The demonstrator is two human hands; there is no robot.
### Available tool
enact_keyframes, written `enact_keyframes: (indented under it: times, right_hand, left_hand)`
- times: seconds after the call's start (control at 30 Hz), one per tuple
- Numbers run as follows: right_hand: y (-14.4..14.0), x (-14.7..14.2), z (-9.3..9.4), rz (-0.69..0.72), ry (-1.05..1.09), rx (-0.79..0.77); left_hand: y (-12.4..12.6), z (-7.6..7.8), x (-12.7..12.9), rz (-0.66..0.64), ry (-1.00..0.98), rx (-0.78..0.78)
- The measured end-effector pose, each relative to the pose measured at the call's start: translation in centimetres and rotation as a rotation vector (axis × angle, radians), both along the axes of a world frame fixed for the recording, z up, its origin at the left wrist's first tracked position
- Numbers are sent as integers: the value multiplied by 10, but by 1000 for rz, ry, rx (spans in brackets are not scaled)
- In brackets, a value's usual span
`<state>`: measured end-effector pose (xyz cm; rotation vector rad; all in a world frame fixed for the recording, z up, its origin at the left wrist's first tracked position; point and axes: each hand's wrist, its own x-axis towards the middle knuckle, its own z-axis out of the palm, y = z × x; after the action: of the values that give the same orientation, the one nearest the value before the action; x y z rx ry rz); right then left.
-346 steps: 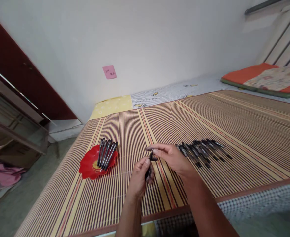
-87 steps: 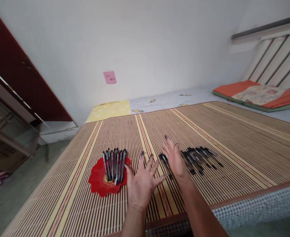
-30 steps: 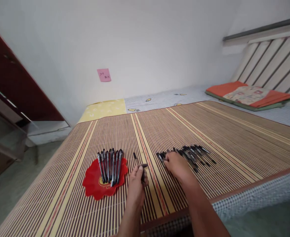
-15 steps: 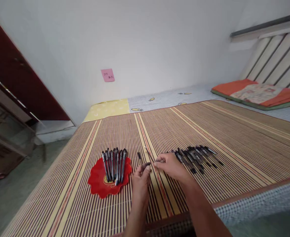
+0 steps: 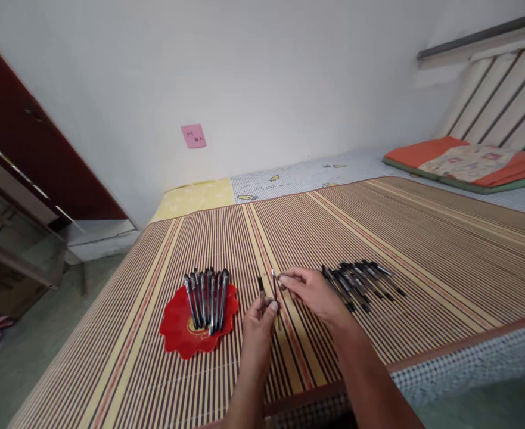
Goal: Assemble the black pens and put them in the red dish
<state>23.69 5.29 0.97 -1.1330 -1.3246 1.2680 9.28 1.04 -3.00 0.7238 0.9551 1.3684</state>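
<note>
My left hand (image 5: 258,319) is closed, thumb against fingers, around pen parts. A dark-topped pen barrel (image 5: 261,286) stands up from its fingers. Beside that rises a thin dark pen refill (image 5: 275,289) with a pale tip. My right hand (image 5: 306,289) is pinched close to the refill's tip; a small dark piece seems to be at its fingertips, too small to name. Left of my hands, several capped black pens (image 5: 207,298) lie side by side on a red scalloped plate (image 5: 173,336). Right of my right hand, several dark pen parts (image 5: 356,283) lie in a loose row.
A striped bamboo mat (image 5: 217,238) covers the bed under everything. A folded orange and floral cloth (image 5: 468,164) lies at the back right. A pink note (image 5: 193,136) is stuck on the white wall. The mat's front edge runs below my forearms.
My left hand has tilted the barrel and refill more upright and shifted them slightly right. My right hand has risen, from near the left fingertips to beside the refill's tip.
</note>
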Motion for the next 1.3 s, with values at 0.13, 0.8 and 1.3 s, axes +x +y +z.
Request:
enact_keyframes:
  times: [0.13, 0.8, 1.3]
  right_hand:
    - [1, 3, 1, -20, 148, -25]
    - [-2, 14, 20, -310, 521, 72]
    - [-7, 21, 34, -509, 521, 273]
  left_hand:
    - [-1, -2, 4, -124, 135, 75]
    - [-4, 8, 4, -105, 329, 104]
    - [-5, 5, 3, -161, 471, 162]
